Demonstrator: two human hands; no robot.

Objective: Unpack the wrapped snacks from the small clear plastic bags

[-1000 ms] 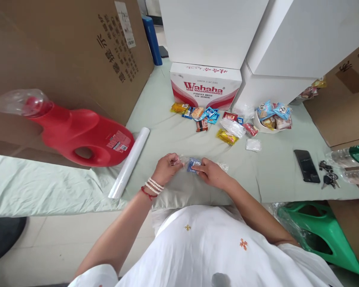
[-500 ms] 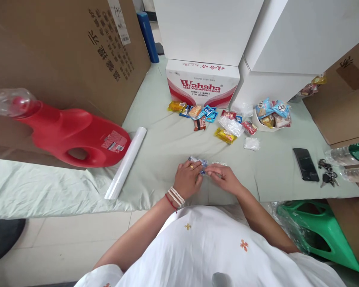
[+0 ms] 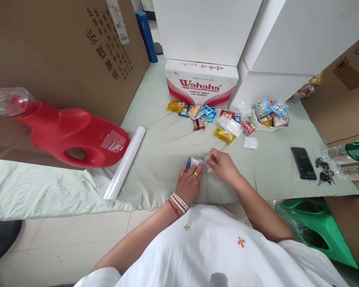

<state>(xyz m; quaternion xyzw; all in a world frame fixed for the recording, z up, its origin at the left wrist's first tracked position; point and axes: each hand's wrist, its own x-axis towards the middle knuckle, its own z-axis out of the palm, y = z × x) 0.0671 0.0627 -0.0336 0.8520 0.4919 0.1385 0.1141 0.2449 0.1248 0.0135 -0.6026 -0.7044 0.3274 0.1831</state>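
A small blue-and-white snack packet (image 3: 191, 162) lies on the cloth in front of me, with clear plastic about it. My left hand (image 3: 190, 184), wearing a ring and bracelets, grips the packet from above with its fingers close together, hiding part of it. Just to the right, my right hand (image 3: 224, 166) pinches clear plastic film (image 3: 208, 166) at the packet's right end. Beyond my hands lie a yellow snack packet (image 3: 224, 135), a folded clear plastic bag (image 3: 250, 142) and a crumpled clear bag (image 3: 231, 126).
A red jug (image 3: 86, 137) and a white roll (image 3: 125, 161) lie at left. Several snacks sit before the Wahaha box (image 3: 201, 83). A filled bowl (image 3: 266, 126), phone (image 3: 303, 163), keys (image 3: 325, 175) and bottles (image 3: 338, 155) are at right. Below is a green stool (image 3: 336, 235).
My left hand has shifted slightly down the packet, showing more of its blue end. My right hand has moved up a little, its fingers now curled on the clear film.
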